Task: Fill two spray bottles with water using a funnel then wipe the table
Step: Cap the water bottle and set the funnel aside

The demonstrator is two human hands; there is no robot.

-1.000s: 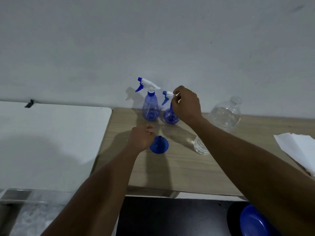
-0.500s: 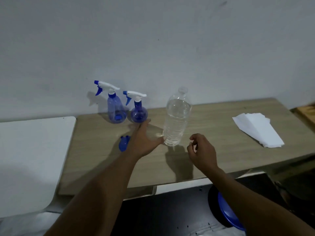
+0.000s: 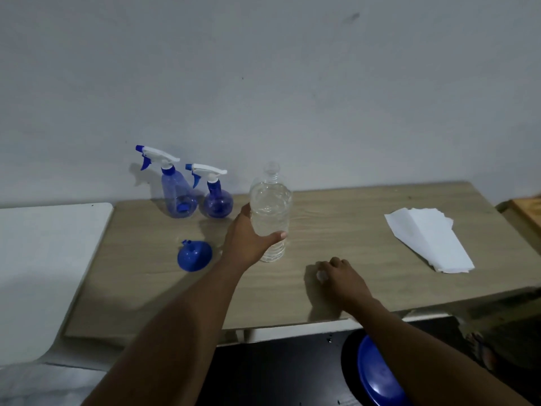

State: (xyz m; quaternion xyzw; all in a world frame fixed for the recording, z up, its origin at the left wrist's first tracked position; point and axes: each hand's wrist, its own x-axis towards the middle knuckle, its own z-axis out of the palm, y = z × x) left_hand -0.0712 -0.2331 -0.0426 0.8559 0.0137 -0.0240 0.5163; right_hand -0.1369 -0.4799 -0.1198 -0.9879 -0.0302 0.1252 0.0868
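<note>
Two blue spray bottles with white trigger heads stand by the wall: a tall one [image 3: 175, 194] and, right of it, a round one [image 3: 217, 200]. A blue funnel [image 3: 194, 256] lies mouth-down on the wooden table [image 3: 351, 227], in front of them. My left hand [image 3: 247, 240] grips a clear water bottle [image 3: 270, 206], which stands upright right of the sprayers. My right hand [image 3: 341, 278] rests on the table nearer the front edge, fingers curled on a small white cap [image 3: 322, 276].
A stack of white paper towels [image 3: 429, 238] lies at the table's right. A white surface [image 3: 44, 259] adjoins the table on the left. Below the front edge sits a blue round object [image 3: 377, 373] on dark floor. The wall runs close behind the bottles.
My left hand has closed around the water bottle's middle. My right hand has dropped from the air onto the table with the small cap under its fingers.
</note>
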